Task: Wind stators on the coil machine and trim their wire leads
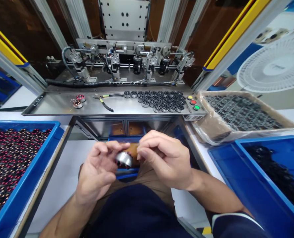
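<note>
A round silver metal part (123,160) with dark and reddish bits at its rim is at the fingers of my left hand (98,168), whose fingers curl around its upper left side. Close by on the right, my right hand (165,158) has thumb and forefinger pressed together; anything between them is too small to make out. Both hands are above my lap, in front of the metal shelf (87,106). On that shelf lie two wound parts with red and copper coils (77,103), pliers with black and yellow handles (106,103), and several black-and-silver round parts (162,99).
Behind the shelf stands a machine with clamps (114,61). Buttons (193,102) sit at the shelf's right end. A blue bin of wound parts (55,132) is at left; a carton (216,132), a blue bin of black parts (256,172) and a white fan (276,66) are at right.
</note>
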A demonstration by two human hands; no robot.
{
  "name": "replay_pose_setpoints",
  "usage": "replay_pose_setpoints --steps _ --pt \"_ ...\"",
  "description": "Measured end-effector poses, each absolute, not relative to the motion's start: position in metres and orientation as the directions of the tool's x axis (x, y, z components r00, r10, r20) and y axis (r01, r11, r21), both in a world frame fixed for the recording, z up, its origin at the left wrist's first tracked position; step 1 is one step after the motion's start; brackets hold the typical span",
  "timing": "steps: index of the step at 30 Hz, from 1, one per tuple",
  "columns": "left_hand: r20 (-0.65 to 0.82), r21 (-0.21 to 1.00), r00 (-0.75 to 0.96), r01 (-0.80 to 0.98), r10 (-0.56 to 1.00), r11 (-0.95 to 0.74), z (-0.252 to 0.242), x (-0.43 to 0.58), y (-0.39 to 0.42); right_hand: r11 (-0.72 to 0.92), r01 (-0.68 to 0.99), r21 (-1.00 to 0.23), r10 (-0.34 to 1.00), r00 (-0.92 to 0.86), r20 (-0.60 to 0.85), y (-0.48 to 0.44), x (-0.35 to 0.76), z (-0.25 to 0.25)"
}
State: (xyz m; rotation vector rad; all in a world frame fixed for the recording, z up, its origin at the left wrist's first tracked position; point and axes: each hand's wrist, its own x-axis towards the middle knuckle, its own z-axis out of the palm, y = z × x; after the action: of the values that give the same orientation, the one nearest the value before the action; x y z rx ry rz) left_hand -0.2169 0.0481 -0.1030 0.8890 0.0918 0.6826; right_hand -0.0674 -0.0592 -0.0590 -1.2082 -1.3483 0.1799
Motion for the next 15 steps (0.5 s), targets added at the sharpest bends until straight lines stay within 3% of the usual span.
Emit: replay_pose_setpoints --steps 2,6,8,11,15 --pt "0.132 0.729 0.833 -0.449 0.537 0.517 -0.104 -0.214 0.052 0.497 0.49 -0.716 0.718 0.231 0.656 -0.059 -0.067 -0.059" --pt "-0.085 0.691 0.996 0.053 0.008 0.721 -0.108 -0.21 0.058 0.56 0.482 -0.674 0.7 0.16 0.696 -0.06 -0.063 -0.059" --pt "-0.091 0.691 0.991 0.134 -0.098 0.711 -0.108 -0.211 0.057 0.551 0.501 -0.668 0.689 0.178 0.702 -0.06 -0.062 -0.059" --pt "-0.052 0.763 0.99 -0.043 0.127 0.645 -0.108 -0.214 0.053 0.518 0.538 -0.665 0.671 0.226 0.706 -0.06 -0.061 -0.059" --pt "0.129 0.831 0.88 -0.347 0.457 0.434 -0.108 -0.215 0.047 0.461 0.561 -0.687 0.654 0.308 0.691 -0.058 -0.064 -0.059"
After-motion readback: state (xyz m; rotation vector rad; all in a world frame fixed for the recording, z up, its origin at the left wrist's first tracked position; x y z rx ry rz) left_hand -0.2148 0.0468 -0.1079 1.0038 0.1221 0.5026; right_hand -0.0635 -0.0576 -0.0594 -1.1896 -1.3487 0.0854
